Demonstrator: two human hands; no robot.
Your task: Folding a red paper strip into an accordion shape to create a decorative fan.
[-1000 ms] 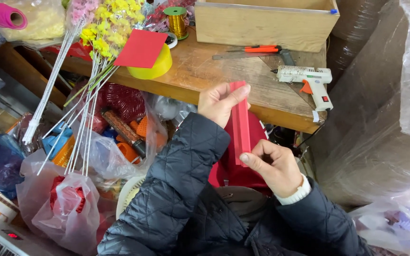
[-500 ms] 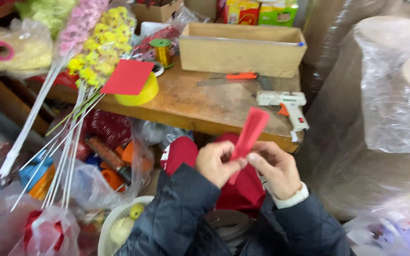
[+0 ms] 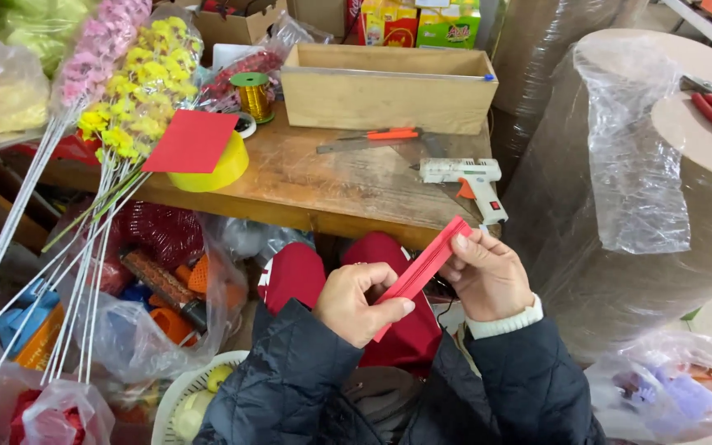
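Folded red paper strip (image 3: 423, 268) pinched at both ends: left hand (image 3: 362, 302) gripping the lower end, right hand (image 3: 490, 276) the upper, just below the table (image 3: 331, 185) edge near a white glue gun (image 3: 465, 177).

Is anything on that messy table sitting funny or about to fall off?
Yes. The white glue gun lies at the table's front edge, its handle poking over the rim, just above the hands. The red square sheet rests tilted on the yellow tape roll, not flat. Nothing looks spilled or broken.
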